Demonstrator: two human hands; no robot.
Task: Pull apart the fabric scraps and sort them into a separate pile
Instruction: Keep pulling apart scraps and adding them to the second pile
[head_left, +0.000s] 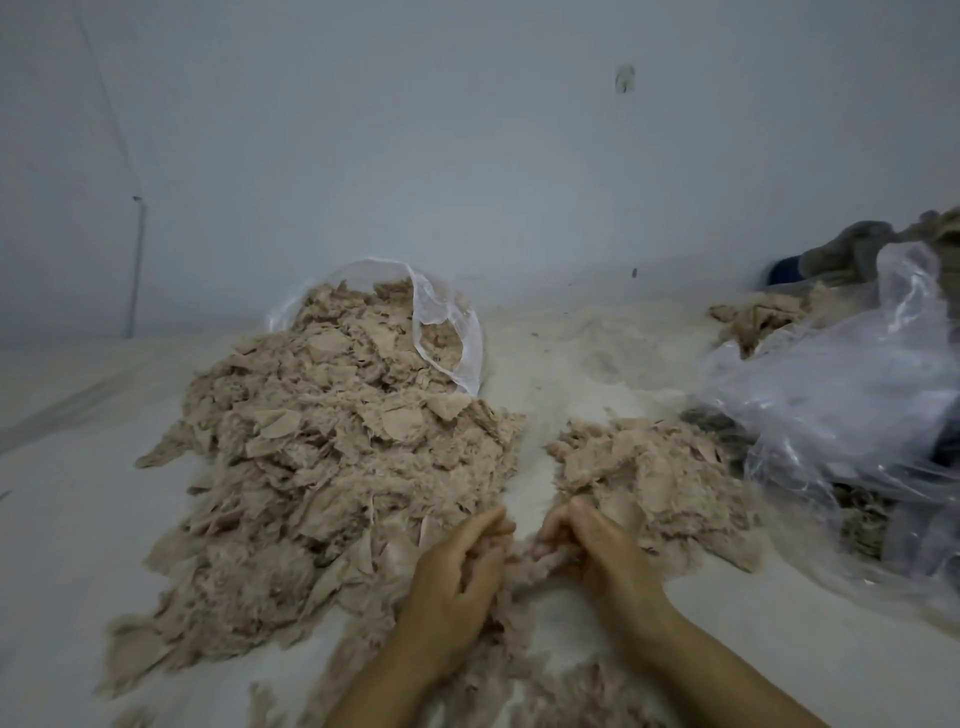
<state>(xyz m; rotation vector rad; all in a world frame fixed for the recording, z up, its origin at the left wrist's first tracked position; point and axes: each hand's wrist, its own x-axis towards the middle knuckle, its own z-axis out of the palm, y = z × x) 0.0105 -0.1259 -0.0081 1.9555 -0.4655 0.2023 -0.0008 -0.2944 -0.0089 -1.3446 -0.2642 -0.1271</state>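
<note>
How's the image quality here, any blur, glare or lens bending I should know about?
Head view: dim, flat, bluish light with soft shadows; the whole frame is slightly soft, and both hands, left and right, are smeared where they grip a clump of scraps. Glare streaks the clear plastic bag. Wide-angle bending curves the wall seam at left.

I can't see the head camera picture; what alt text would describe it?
Two bare hands, left hand and right hand, grip a clump of beige fabric scraps between a large pile and a small pile. Clear plastic bags lie right.
</note>
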